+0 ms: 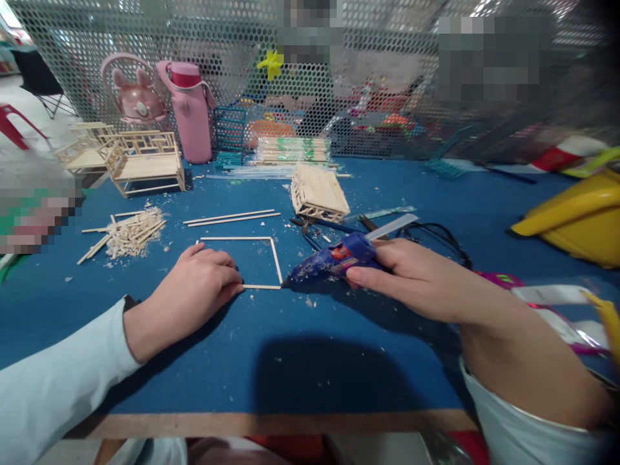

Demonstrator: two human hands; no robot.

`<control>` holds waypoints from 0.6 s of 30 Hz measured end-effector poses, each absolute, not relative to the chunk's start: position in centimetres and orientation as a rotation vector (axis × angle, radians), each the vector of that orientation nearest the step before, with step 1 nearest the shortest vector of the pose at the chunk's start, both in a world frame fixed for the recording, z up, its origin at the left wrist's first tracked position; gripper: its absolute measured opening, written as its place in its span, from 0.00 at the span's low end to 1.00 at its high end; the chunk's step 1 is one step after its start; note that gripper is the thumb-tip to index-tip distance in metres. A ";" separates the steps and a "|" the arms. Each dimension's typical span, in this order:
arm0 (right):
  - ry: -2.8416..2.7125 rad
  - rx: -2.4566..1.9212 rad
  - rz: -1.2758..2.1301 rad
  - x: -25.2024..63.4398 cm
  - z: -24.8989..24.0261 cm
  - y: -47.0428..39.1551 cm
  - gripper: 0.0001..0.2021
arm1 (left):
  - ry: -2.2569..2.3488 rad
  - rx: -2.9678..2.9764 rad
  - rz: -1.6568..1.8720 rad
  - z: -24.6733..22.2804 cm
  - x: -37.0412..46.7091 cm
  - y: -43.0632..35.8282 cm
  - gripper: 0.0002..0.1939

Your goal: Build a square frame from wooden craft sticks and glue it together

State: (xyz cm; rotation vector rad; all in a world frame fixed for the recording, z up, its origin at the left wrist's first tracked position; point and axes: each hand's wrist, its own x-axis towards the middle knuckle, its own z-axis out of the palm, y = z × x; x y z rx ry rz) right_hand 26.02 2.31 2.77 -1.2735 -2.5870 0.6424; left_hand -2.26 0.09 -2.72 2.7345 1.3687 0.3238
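Stick frame (277, 261) lies flat on the blue table (194, 381) in the head view, between the person's two hands. From where I stand, the left hand (198, 278) is palm down over its left side. Those fingers are bent and close together at the near stick, but I cannot tell if they pinch it. The right hand (411, 278) is wrapped around a blue glue gun (334, 258), and the gun's tip is at the frame's near right corner. A clear glue stick (394, 226) pokes out of its back. Two long sticks (232, 218) lie behind the frame. A messy pile of short sticks (133, 236) is off to the left. Farther back are a little wooden bench (145, 166) and a pink bottle (192, 126).
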 end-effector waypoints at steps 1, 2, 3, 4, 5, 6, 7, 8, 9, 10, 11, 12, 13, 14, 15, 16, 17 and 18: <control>-2.586 -1.270 0.634 26.1 2.7 2.3 0.21 | 1.363 2.736 0.332 -2.7 -2.3 0.1 0.12; -2.586 -1.270 0.630 26.1 2.7 2.3 0.21 | 1.360 2.736 0.337 -2.7 -2.3 0.1 0.12; -2.590 -1.276 0.629 26.1 2.7 2.3 0.21 | 1.360 2.733 0.338 -2.7 -2.3 0.1 0.12; -2.596 -1.283 0.626 26.1 2.8 2.3 0.21 | 1.361 2.729 0.337 -2.7 -2.2 0.1 0.12; -2.603 -1.289 0.622 26.1 2.8 2.3 0.21 | 1.361 2.726 0.334 -2.7 -2.2 0.1 0.12; -2.608 -1.291 0.618 26.1 2.8 2.2 0.21 | 1.361 2.725 0.334 -2.7 -2.2 0.1 0.12; -2.610 -1.294 0.612 26.1 2.8 2.2 0.21 | 1.360 2.726 0.334 -2.7 -2.2 0.0 0.12; -2.610 -1.296 0.609 26.1 2.8 2.2 0.21 | 1.357 2.727 0.336 -2.7 -2.2 0.0 0.12; -2.607 -1.296 0.608 26.1 2.8 2.2 0.21 | 1.353 2.729 0.339 -2.7 -2.2 0.0 0.12; -2.604 -1.298 0.608 26.1 2.8 2.2 0.21 | 1.349 2.730 0.341 -2.7 -2.2 0.1 0.12; -2.601 -1.300 0.607 26.1 2.8 2.2 0.21 | 1.346 2.729 0.342 -2.7 -2.2 0.1 0.12; -2.600 -1.298 0.607 26.1 2.8 2.2 0.21 | 1.343 2.728 0.344 -2.7 -2.2 0.1 0.12; -2.599 -1.291 0.608 26.1 2.7 2.2 0.21 | 1.337 2.729 0.348 -2.8 -2.2 0.1 0.12; -2.600 -1.284 0.609 26.1 2.7 2.2 0.21 | 1.329 2.733 0.354 -2.8 -2.3 0.1 0.12; -2.603 -1.281 0.610 26.1 2.7 2.2 0.21 | 1.319 2.736 0.360 -2.8 -2.3 0.2 0.12; -2.605 -1.278 0.610 26.1 2.7 2.2 0.21 | 1.311 2.738 0.365 -2.9 -2.3 0.2 0.12; -2.608 -1.279 0.610 26.1 2.7 2.2 0.21 | 1.305 2.738 0.367 -2.9 -2.3 0.2 0.12; -2.610 -1.284 0.609 26.1 2.7 2.1 0.21 | 1.302 2.736 0.368 -2.9 -2.4 0.2 0.12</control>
